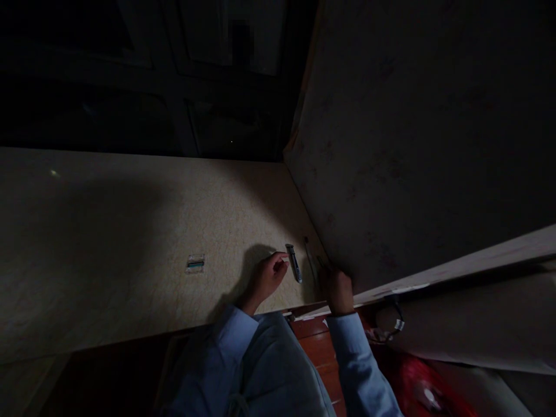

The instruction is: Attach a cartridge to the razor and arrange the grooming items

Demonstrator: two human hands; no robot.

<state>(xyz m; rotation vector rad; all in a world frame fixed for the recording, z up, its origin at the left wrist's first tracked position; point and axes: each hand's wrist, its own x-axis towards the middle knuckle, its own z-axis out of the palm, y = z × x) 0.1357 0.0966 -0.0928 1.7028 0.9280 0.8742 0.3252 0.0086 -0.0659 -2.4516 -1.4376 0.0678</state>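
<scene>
Dimly lit, slim razor-like tool [294, 264] | left fingers [280, 255] apart | right fingers [329, 275]: can't tell

No words, numbers, brands or signs clear enough to read. White tag [399, 325] on dark cord [402, 313], low on right side: maybe print on it, but too small and dim to read. Tiny pale marks near bottom end of razor [294, 264]: too small to make out as letters or numbers. Pale patch on red thing [410, 376], low on right: too blurry to tell if print or just shine. On little clear box [195, 264]: no letters clear enough to read.
</scene>
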